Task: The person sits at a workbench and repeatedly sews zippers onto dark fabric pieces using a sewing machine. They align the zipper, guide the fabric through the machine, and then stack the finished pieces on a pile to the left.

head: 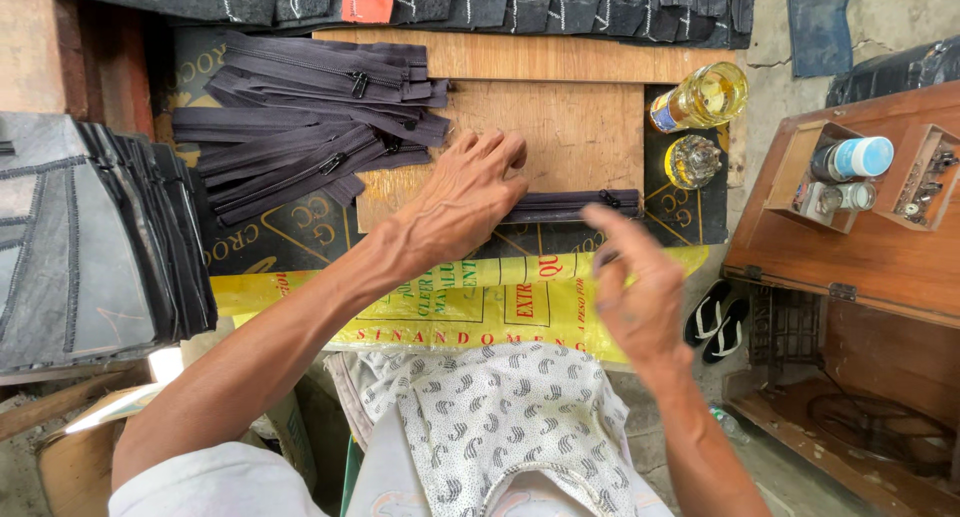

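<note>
left hand (465, 202) on dark zipper (570, 205)

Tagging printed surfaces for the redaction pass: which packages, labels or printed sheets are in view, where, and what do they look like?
Yellow printed sack: spread along the near bench edge, below both hands; yellow with red and dark print.
Black printed sheet: under the board and zipper pile; black, gold lettering and diamond outline.
Bottle label: on the clear bottle of yellow liquid lying right of the board; blue band.
No screens or signs.

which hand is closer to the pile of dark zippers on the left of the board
Left. The left hand lies flat on the wooden board, just right of the zipper pile, pressing on a single zipper. The right hand hovers farther right, nearer the person.
</note>
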